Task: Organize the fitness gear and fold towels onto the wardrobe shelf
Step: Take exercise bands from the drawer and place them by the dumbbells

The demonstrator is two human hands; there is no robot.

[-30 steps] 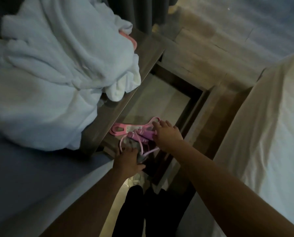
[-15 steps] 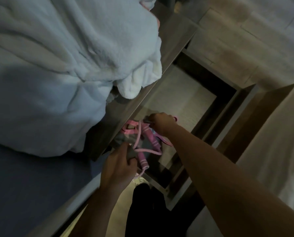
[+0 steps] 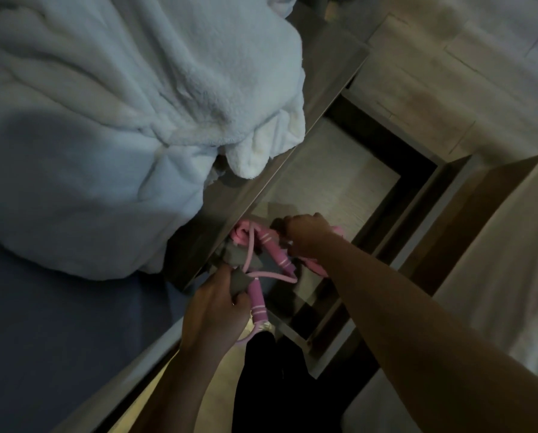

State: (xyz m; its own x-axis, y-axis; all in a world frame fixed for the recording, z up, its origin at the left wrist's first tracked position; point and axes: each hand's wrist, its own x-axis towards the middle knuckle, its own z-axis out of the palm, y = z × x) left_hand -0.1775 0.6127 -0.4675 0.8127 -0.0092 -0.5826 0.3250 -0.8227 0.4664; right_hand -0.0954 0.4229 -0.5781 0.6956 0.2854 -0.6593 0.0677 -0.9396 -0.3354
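Observation:
A tangle of pink fitness gear, a jump rope with pink handles and pink resistance bands, sits with a grey cloth at the near left corner of an open wooden drawer. My left hand grips the grey cloth beside a pink handle. Over the far side of the bundle, my right hand curls around the pink bands. A big crumpled white towel lies heaped on the surface left of the drawer.
The towel pile overhangs the wooden top above the drawer. A blue sheet covers the lower left. A white-covered bed fills the right side. Pale wood floor lies beyond the drawer. My dark trouser leg is below.
The view has tilted closer over the drawer. Both hands have closed on the bundle and lifted it slightly, the left hand shifting down toward the near handle.

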